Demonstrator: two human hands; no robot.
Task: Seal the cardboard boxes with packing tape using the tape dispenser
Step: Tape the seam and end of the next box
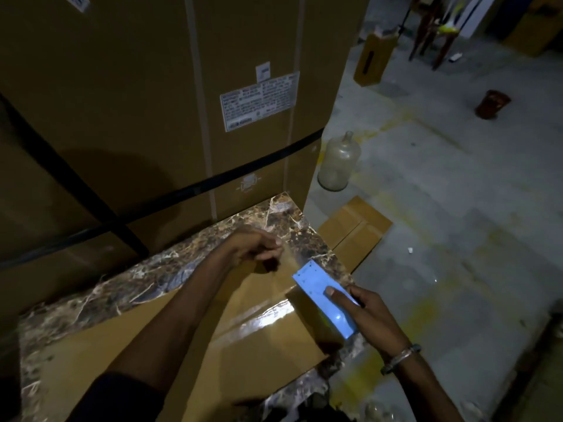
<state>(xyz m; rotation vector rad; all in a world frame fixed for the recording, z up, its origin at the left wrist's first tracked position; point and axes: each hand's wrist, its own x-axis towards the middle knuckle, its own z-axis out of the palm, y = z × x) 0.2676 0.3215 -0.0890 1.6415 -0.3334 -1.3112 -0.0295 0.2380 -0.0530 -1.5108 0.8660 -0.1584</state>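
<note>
A flat brown cardboard box (189, 339) lies on a marble slab (131, 278), with a shiny strip of clear tape (262, 318) running along its middle seam. My right hand (368, 318) grips a blue tape dispenser (323, 296) over the box's far right corner. A stretch of clear tape runs from the dispenser's front end up to my left hand (256, 246), whose fingers pinch the tape's free end just beyond the box's far edge.
Large strapped cartons (152, 102) stand right behind the slab. On the concrete floor to the right lie a flattened cardboard piece (356, 229), a glass jug (338, 162), a small upright box (373, 57), a red-brown can (492, 105) and stool legs (432, 32).
</note>
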